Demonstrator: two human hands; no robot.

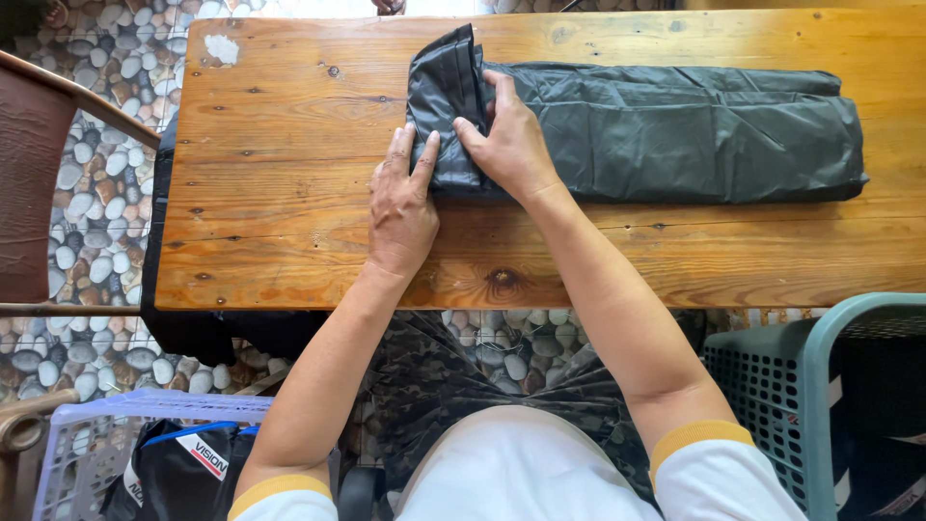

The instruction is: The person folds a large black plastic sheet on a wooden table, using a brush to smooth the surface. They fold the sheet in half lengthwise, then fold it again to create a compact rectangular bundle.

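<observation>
A long dark grey folded sheet of shiny fabric (pixel 675 135) lies across the wooden table (pixel 280 145). Its left end is folded over into a thicker flap. My left hand (pixel 400 207) lies flat on the table with its fingertips pressing the flap's left edge. My right hand (pixel 511 145) presses down on the flap from above, fingers spread on the fabric. Neither hand grips anything.
A white plastic basket (pixel 77 444) with dark bagged items sits at the lower left. A teal plastic basket (pixel 820 386) stands at the lower right. A brown chair (pixel 39 174) is at the left. Black fabric hangs off the table's left edge over a pebble floor.
</observation>
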